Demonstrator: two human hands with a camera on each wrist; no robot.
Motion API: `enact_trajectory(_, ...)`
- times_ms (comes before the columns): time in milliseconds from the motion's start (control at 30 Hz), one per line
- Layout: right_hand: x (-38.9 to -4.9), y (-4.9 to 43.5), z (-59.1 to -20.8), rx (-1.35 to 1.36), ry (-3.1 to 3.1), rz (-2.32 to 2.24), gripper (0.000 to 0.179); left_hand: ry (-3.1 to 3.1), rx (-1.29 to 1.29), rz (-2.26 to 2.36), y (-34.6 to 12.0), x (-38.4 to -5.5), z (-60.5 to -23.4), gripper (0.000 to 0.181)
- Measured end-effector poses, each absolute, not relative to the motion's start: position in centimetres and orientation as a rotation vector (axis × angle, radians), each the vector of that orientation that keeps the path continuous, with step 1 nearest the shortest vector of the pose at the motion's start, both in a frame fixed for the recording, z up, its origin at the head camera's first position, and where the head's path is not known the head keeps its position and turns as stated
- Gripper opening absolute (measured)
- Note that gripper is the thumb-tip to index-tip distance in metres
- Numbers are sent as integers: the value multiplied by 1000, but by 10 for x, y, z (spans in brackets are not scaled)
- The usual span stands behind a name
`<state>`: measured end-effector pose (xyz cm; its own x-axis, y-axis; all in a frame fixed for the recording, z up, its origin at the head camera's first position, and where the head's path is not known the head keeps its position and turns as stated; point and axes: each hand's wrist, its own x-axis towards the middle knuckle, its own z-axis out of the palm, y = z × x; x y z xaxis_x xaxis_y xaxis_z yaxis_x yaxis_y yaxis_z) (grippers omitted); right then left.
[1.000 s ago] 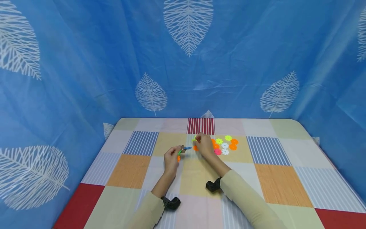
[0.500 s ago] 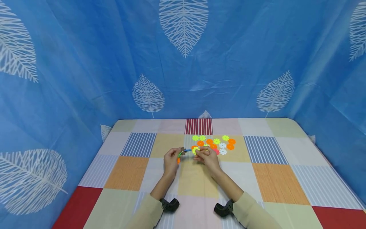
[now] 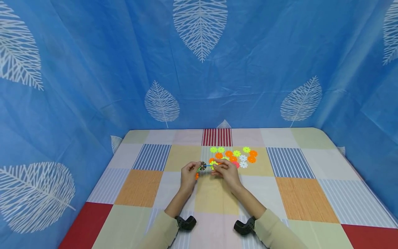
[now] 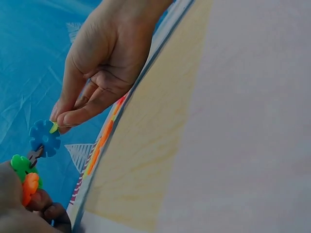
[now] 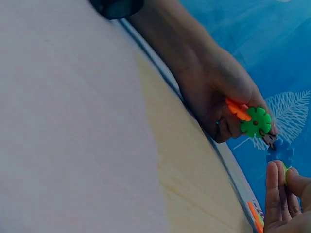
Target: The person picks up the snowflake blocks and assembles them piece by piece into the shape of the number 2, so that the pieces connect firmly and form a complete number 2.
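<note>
My left hand (image 3: pixel 188 177) grips a chain of notched plastic discs. In the right wrist view an orange disc (image 5: pixel 236 109), a green disc (image 5: pixel 257 122), a dark brown disc (image 5: pixel 268 139) and a blue disc (image 5: pixel 281 151) run one after another. Thumb and fingers of my right hand (image 3: pixel 228 174) pinch a yellow-green disc (image 3: pixel 213 165), turned edge-on in the right wrist view. It meets the rim of the blue disc (image 4: pixel 44 138); whether their notches are interlocked I cannot tell. Both hands are held close together above the table.
Behind the right hand lie several loose discs: yellow-green discs (image 3: pixel 246 149), orange discs (image 3: pixel 253 153), white discs (image 3: pixel 243 164) and a pinkish-red disc (image 3: pixel 236 165). They rest on a patchwork tablecloth (image 3: pixel 248 204). A blue leaf-print curtain (image 3: pixel 248 69) hangs behind and at both sides.
My right hand has picked a yellow-green disc from the pile and brought it nearer and left to the chain. The left hand has shifted slightly right, bringing the blue disc against it.
</note>
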<state>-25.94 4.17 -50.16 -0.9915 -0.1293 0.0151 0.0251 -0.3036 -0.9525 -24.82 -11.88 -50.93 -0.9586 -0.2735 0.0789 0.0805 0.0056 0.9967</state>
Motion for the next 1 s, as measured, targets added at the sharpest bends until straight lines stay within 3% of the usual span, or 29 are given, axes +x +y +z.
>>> enact_trajectory(267, -263, 42, -503, -187, 1809, -2475, 31, -2076, 127, -2048, -119, -248, -506, 22)
enact_trajectory(500, -265, 41, -501, -237, 1938, -2410, 30, -2122, 73, -2020, -117, -232, -481, 15)
enact_trajectory(800, -265, 38, -500, -291, 2001, -2381, 20, -2170, -143, -2046, -120, -231, -479, 24)
enact_trajectory(1000, -265, 35, -501, -389, 2185, -2303, 26, -2201, -175, -1964, -121, -231, -482, 25)
